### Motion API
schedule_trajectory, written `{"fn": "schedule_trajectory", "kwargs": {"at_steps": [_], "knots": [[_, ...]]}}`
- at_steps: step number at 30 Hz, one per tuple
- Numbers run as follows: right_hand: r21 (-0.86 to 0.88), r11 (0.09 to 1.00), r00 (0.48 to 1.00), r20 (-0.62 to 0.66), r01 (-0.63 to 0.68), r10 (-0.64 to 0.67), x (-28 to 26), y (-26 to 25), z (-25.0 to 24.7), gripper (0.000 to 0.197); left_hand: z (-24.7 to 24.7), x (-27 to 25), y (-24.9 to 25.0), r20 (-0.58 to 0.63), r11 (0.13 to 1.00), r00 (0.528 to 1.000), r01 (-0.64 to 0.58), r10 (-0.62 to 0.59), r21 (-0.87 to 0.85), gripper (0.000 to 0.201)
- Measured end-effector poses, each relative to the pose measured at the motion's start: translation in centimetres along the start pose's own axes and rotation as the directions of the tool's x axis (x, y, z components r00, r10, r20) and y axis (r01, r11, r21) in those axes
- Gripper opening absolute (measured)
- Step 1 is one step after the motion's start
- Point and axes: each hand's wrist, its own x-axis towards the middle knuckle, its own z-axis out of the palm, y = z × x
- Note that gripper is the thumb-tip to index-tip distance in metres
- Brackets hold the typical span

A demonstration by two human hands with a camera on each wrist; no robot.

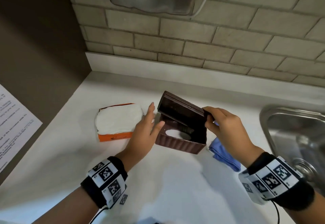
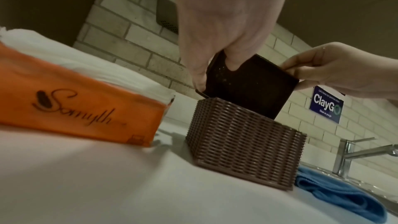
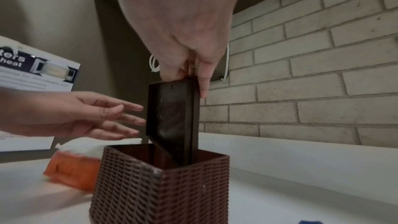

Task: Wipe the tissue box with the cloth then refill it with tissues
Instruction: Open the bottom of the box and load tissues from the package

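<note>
A brown woven tissue box (image 1: 179, 144) stands on the white counter with its oval slot facing down. Its flat dark lid (image 1: 181, 113) is tilted up out of the open side. My right hand (image 1: 209, 116) pinches the lid's right end between thumb and fingers. My left hand (image 1: 149, 123) is open with straight fingers just left of the lid; contact is unclear. An opened orange pack of white tissues (image 1: 117, 120) lies left of the box. The folded blue cloth (image 1: 223, 153) lies right of it. In the right wrist view the lid (image 3: 172, 117) rises nearly upright from the box (image 3: 161, 185).
A steel sink (image 1: 295, 135) with a faucet (image 2: 355, 152) sits at the right, just past the cloth. A brick wall backs the counter (image 1: 158, 179), and a dark side panel with a printed sheet (image 1: 14, 123) closes the left.
</note>
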Motion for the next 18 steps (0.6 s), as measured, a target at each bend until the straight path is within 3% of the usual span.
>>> {"fn": "schedule_trajectory", "kwargs": {"at_steps": [5, 8, 11, 14, 16, 18], "knots": [[0.102, 0.995, 1.0, -0.006, 0.014, -0.014, 0.3, -1.0, -1.5, 0.026, -1.1, 0.7, 2.0, -0.084, 0.998, 0.996, -0.027, 0.031, 0.048, 0.06], [0.295, 0.95, 0.994, 0.049, -0.105, 0.095, 0.3, -1.8, -3.9, 0.026, -2.2, 0.3, 3.1, -0.16, 0.997, 0.984, -0.075, 0.08, 0.033, 0.045], [0.511, 0.803, 0.952, 0.155, -0.306, 0.264, -0.1, -2.4, -5.1, 0.025, -3.0, -0.8, 3.8, -0.201, 0.995, 0.976, -0.094, 0.085, -0.034, 0.028], [0.695, 0.533, 0.867, 0.291, -0.483, 0.405, -1.3, -2.7, -4.6, 0.041, -3.4, -2.2, 3.8, -0.249, 0.996, 0.968, -0.044, 0.023, -0.08, 0.017], [0.694, 0.393, 0.788, 0.444, -0.603, 0.426, -2.8, -3.3, -3.9, 0.062, -3.4, -3.2, 2.9, -0.243, 0.997, 0.97, -0.008, -0.01, -0.072, 0.018], [0.641, 0.346, 0.728, 0.582, -0.685, 0.363, -4.7, -4.3, -2.9, 0.062, -3.1, -4.5, 1.6, -0.217, 0.999, 0.976, 0.005, -0.016, -0.051, 0.023]]}}
